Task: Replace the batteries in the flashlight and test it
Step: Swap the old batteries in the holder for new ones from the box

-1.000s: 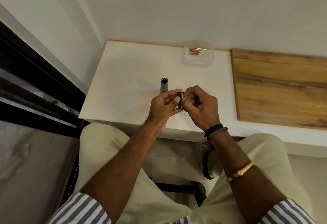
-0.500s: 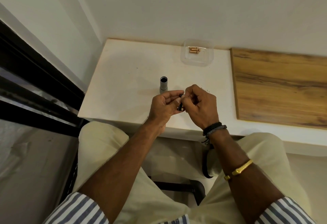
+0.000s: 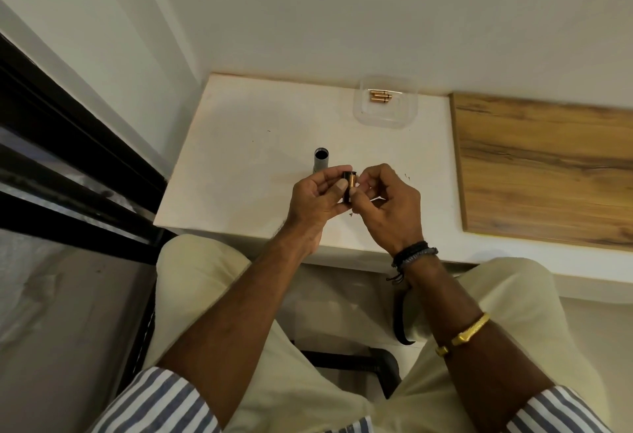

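Head view: the person's left hand (image 3: 317, 194) and right hand (image 3: 388, 206) meet above the near edge of the white bench (image 3: 239, 158). Between them is a small black cylindrical battery holder (image 3: 346, 194), with a copper-coloured battery (image 3: 352, 180) showing at its upper end. The holder's long axis runs roughly from 12 to 6 o'clock, close to upright.

The left hand's thumb and fingers are curled round the holder from the 9 o'clock side. The right hand comes in from 3 o'clock, its thumb and forefinger closed in a pinch on the battery and its other fingers curled into the palm. Whether the battery is fully seated or partly out is too small to tell.

The grey tubular flashlight body (image 3: 321, 162) stands upright on the bench at about 11 o'clock from the hands, with its dark open mouth facing up. It is just beyond the left fingertips and apart from them, so the left hand is the nearer one.

A clear plastic tub (image 3: 387, 121) sits against the wall at about 1 o'clock, well apart from the hands and nearer the right hand. A few loose copper batteries (image 3: 379, 96) lie in it, their axes running from 9 to 3 o'clock. A wood-grain board (image 3: 548, 165) lies at 3 o'clock.

The step in hand looks like work on the cells in the holder. Once it is loaded, the holder's axis would need to line up with the tube's open mouth at 11 o'clock.
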`<state>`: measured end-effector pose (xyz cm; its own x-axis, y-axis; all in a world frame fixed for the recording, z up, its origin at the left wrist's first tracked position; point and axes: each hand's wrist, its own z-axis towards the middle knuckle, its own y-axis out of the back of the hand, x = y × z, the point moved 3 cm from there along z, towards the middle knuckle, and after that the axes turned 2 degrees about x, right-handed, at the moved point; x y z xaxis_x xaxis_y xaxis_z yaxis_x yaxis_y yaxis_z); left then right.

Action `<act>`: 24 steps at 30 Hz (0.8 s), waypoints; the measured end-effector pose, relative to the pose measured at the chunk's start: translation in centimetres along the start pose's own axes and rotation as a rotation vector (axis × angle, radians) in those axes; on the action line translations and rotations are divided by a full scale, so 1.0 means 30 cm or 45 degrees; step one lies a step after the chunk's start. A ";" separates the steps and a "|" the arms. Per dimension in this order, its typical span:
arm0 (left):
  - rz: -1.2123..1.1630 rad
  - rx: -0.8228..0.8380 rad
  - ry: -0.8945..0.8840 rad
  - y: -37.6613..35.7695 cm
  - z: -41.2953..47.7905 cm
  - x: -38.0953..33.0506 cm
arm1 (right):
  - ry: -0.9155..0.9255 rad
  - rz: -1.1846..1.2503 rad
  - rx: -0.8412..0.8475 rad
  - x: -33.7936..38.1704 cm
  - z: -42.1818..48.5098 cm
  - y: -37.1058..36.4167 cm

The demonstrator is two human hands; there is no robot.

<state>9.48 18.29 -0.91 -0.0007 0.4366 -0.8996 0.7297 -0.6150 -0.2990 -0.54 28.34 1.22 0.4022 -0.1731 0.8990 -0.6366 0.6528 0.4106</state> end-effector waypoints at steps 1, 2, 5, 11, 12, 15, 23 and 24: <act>0.004 0.008 0.001 -0.001 0.001 0.000 | -0.010 0.002 0.004 -0.001 -0.001 0.002; 0.007 0.018 -0.001 -0.002 0.001 0.000 | -0.037 0.013 0.002 -0.003 0.000 0.004; 0.017 0.047 -0.021 -0.007 -0.004 -0.003 | -0.229 0.161 0.012 -0.019 0.010 0.006; 0.047 0.064 -0.051 -0.002 -0.007 0.005 | -0.681 0.707 0.170 -0.027 -0.007 -0.020; 0.065 0.064 -0.060 -0.001 -0.007 0.007 | -0.713 0.736 0.181 -0.025 -0.006 -0.018; 0.108 0.065 -0.090 -0.003 -0.008 0.013 | -0.779 0.713 0.186 -0.024 -0.002 -0.009; 0.238 0.079 -0.180 -0.016 -0.002 0.033 | -0.914 0.813 0.165 -0.025 0.001 -0.014; 0.256 0.087 -0.196 -0.019 -0.003 0.032 | -0.937 0.835 0.158 -0.025 0.002 -0.016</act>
<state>9.12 19.12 -1.57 0.0316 0.1990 -0.9795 0.6779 -0.7244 -0.1253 -0.58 28.12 0.36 -0.5359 -0.2479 0.8070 -0.6684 0.7085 -0.2263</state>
